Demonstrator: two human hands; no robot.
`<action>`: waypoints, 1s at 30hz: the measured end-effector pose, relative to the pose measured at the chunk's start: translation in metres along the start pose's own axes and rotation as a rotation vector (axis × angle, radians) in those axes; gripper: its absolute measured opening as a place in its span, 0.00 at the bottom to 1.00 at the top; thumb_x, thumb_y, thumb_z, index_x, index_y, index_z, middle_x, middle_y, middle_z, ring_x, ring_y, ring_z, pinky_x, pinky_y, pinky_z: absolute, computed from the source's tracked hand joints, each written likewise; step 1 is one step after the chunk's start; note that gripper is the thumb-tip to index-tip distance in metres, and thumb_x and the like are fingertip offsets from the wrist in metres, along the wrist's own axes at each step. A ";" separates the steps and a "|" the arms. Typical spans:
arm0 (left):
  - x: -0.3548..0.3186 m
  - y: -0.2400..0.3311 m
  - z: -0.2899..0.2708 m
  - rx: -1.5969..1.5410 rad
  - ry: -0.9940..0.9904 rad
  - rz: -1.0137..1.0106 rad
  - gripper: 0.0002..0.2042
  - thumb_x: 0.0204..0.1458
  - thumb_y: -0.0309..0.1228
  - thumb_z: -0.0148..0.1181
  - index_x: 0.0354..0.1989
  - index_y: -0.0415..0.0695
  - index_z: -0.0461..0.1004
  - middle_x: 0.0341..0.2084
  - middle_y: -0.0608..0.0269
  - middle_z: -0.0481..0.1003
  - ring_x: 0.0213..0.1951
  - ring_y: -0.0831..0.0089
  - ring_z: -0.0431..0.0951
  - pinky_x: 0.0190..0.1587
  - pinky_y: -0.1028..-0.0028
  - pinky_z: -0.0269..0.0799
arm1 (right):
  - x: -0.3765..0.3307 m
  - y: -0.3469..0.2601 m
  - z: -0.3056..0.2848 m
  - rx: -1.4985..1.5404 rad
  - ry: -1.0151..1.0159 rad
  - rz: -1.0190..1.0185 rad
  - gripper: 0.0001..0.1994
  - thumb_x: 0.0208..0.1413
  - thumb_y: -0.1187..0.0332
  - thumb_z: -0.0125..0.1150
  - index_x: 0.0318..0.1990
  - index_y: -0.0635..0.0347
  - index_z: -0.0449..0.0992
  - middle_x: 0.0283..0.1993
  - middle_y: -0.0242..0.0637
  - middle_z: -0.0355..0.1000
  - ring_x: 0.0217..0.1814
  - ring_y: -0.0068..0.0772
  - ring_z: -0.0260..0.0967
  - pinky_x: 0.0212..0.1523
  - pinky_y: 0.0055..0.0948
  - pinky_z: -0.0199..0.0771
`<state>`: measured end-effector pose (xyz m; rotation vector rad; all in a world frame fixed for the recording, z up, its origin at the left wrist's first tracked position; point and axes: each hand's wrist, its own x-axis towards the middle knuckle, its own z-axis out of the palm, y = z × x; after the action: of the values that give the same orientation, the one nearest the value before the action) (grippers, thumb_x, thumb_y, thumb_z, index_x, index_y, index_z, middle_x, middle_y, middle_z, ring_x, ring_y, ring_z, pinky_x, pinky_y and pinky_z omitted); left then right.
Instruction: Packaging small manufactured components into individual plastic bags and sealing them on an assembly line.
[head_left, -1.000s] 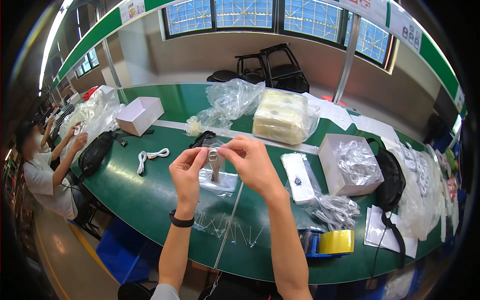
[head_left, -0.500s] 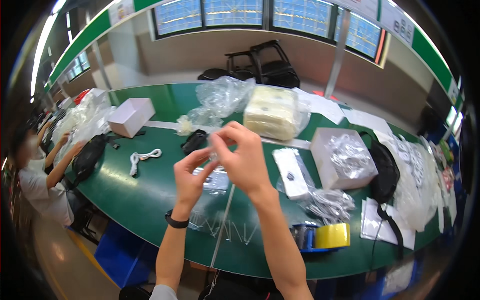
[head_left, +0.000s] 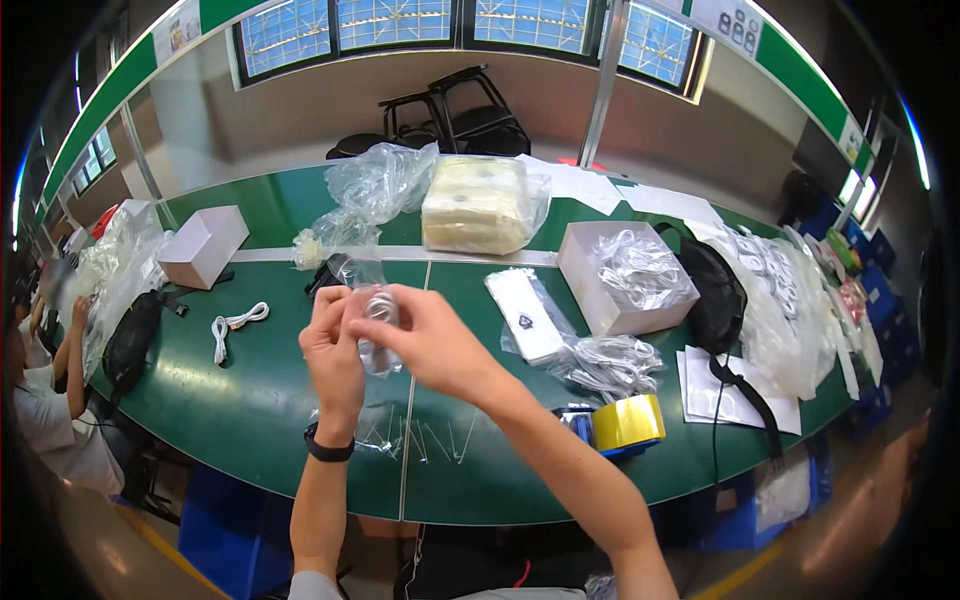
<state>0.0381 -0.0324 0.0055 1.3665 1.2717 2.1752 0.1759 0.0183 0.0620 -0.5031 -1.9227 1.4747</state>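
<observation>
My left hand and my right hand meet above the middle of the green table. Between them is a small clear plastic bag with a coiled whitish cable in it. My right thumb presses on the coil, and the left fingers close on the bag's left side. Behind the hands lies a black item, partly covered by clear plastic. Several thin, pale strips lie on the table beneath my forearms. Further left rests a white cable, folded into a bundle.
At right stands a white box holding bagged cables, with loose cables and a tape dispenser nearer me. A white pack and a stack of wrapped pouches lie behind. A co-worker sits at far left.
My hands have come lower and closer together, and the coil in the bag now shows between them. The whole view has shifted, so the table's things appear further left.
</observation>
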 end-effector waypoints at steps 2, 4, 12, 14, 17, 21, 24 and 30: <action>-0.002 -0.003 0.004 0.014 -0.095 -0.005 0.09 0.62 0.23 0.58 0.47 0.37 0.83 0.39 0.70 0.68 0.36 0.86 0.68 0.36 0.84 0.64 | -0.009 0.003 -0.007 0.082 0.036 0.006 0.12 0.63 0.64 0.63 0.42 0.67 0.77 0.35 0.31 0.76 0.35 0.16 0.68 0.36 0.24 0.70; -0.004 0.005 0.011 0.009 -0.142 -0.012 0.12 0.61 0.25 0.59 0.51 0.40 0.82 0.41 0.68 0.68 0.36 0.85 0.68 0.38 0.83 0.66 | -0.014 0.006 -0.022 -0.154 0.088 0.057 0.11 0.64 0.64 0.62 0.42 0.65 0.77 0.33 0.30 0.76 0.32 0.17 0.66 0.34 0.24 0.68; 0.024 0.018 -0.085 0.514 0.085 0.072 0.11 0.64 0.29 0.57 0.49 0.40 0.81 0.52 0.62 0.72 0.47 0.76 0.74 0.44 0.76 0.71 | -0.072 -0.010 -0.156 -1.305 0.001 0.067 0.16 0.55 0.55 0.68 0.32 0.62 0.77 0.30 0.51 0.75 0.38 0.59 0.74 0.39 0.51 0.71; 0.033 0.001 -0.120 0.799 0.167 0.103 0.13 0.61 0.30 0.60 0.52 0.40 0.78 0.52 0.59 0.73 0.49 0.68 0.74 0.49 0.70 0.72 | -0.104 0.012 -0.193 -1.476 -0.074 0.390 0.18 0.53 0.55 0.70 0.34 0.65 0.77 0.36 0.52 0.77 0.42 0.59 0.75 0.44 0.51 0.74; 0.044 -0.026 -0.173 1.072 0.353 0.091 0.22 0.57 0.36 0.65 0.58 0.38 0.73 0.51 0.53 0.73 0.54 0.57 0.70 0.57 0.62 0.67 | -0.130 0.020 -0.202 -1.562 -0.123 0.453 0.20 0.51 0.55 0.71 0.38 0.65 0.77 0.41 0.49 0.77 0.47 0.55 0.77 0.48 0.47 0.77; 0.042 -0.082 -0.244 1.485 0.284 -0.131 0.35 0.52 0.47 0.67 0.63 0.36 0.66 0.56 0.49 0.70 0.59 0.51 0.67 0.58 0.54 0.66 | -0.110 0.015 -0.168 -1.573 -0.101 0.419 0.21 0.50 0.54 0.73 0.37 0.65 0.77 0.43 0.52 0.77 0.47 0.54 0.75 0.47 0.48 0.75; 0.031 -0.117 -0.261 1.564 0.161 -0.269 0.37 0.52 0.48 0.67 0.64 0.36 0.65 0.55 0.48 0.70 0.58 0.51 0.67 0.58 0.53 0.66 | -0.081 0.018 -0.126 -1.583 -0.165 0.243 0.21 0.51 0.53 0.71 0.39 0.64 0.76 0.38 0.49 0.76 0.46 0.51 0.76 0.46 0.45 0.76; 0.042 -0.104 -0.281 1.630 0.217 -0.229 0.17 0.57 0.29 0.61 0.53 0.37 0.74 0.45 0.48 0.76 0.51 0.50 0.73 0.52 0.57 0.69 | -0.005 0.020 -0.023 -1.405 -0.415 -0.128 0.20 0.55 0.51 0.67 0.38 0.64 0.76 0.35 0.47 0.77 0.41 0.51 0.77 0.40 0.44 0.78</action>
<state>-0.2384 -0.0958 -0.0992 1.1021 3.3049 0.8072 0.1935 0.0367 0.0450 -0.6310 -3.0482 -0.1116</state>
